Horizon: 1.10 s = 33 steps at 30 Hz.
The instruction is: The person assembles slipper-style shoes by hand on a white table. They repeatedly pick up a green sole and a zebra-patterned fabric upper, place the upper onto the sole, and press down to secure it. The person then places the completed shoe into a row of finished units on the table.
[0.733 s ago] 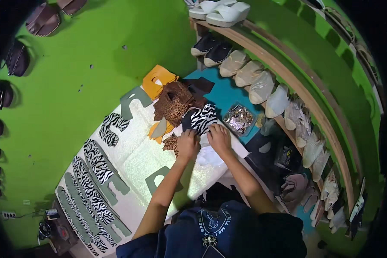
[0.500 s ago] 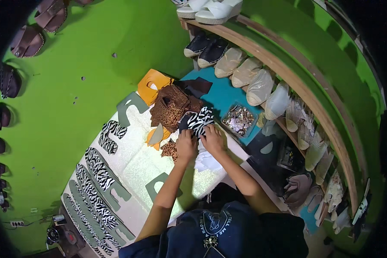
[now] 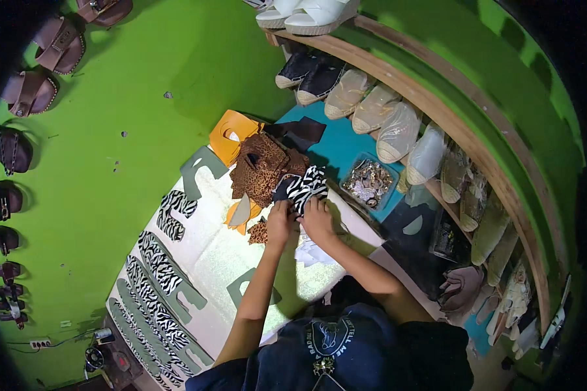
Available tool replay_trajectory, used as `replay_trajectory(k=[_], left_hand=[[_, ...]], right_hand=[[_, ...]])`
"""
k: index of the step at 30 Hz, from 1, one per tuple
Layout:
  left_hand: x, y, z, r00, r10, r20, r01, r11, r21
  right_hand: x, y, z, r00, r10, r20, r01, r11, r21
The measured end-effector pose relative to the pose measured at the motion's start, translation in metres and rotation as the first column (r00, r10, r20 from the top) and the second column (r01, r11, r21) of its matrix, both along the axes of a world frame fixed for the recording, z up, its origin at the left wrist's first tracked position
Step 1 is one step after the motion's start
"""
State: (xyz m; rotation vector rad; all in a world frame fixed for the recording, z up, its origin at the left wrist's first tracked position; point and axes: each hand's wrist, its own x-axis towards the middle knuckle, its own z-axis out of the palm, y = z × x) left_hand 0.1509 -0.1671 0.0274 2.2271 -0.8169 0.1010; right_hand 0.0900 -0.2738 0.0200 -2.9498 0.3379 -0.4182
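My left hand [image 3: 280, 217] and my right hand [image 3: 316, 216] are close together over the table. Their fingers are bent and closed on the near edge of a zebra-print fabric piece [image 3: 306, 188], which has a dark part at its left. The fingertips are small, and the exact grip is partly hidden by the hands. Just beyond the piece lies a pile of leopard-print pieces [image 3: 261, 173]. A small leopard-print scrap [image 3: 259, 232] is left of my left hand. White cut pieces [image 3: 313, 252] lie under my right forearm.
Zebra strips on grey-green backing [image 3: 160, 270] line the table's left side. Orange pieces [image 3: 227, 140] lie at the far end. A clear box of metal bits [image 3: 368, 184] stands right of my hands. Shoes [image 3: 398, 137] fill a curved wooden shelf; sandals [image 3: 62, 45] hang on the green wall.
My hands have shifted slightly nearer each other on the zebra-print piece, the right one moving a little left. The whole view has tilted slightly; the other pieces seem to lie as before.
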Motion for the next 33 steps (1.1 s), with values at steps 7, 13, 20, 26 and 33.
replay_trajectory(k=[7, 13, 20, 26, 33], left_hand=[[-0.004, 0.003, 0.003, 0.999, -0.002, 0.033, 0.002, 1.0, 0.005], [-0.009, 0.0, 0.01, 0.999, 0.042, 0.009, -0.042, 0.999, 0.0], [-0.007, -0.006, 0.007, 0.995, 0.103, 0.005, -0.103, 0.994, 0.023], [-0.005, -0.009, 0.003, 0.988, 0.152, 0.029, -0.153, 0.988, 0.028], [-0.003, -0.011, 0.002, 0.986, 0.166, 0.01, -0.167, 0.983, 0.074]], right_hand=[[0.007, 0.0, -0.007, 1.0, -0.017, 0.011, 0.017, 0.997, -0.079], [0.007, -0.009, -0.01, 0.998, 0.068, -0.009, -0.068, 0.997, -0.043], [0.006, -0.025, -0.009, 0.996, 0.083, -0.019, -0.081, 0.991, 0.111], [0.006, -0.031, -0.004, 0.997, 0.067, -0.041, -0.051, 0.949, 0.312], [0.006, -0.031, -0.001, 1.0, 0.021, -0.007, -0.016, 0.914, 0.405]])
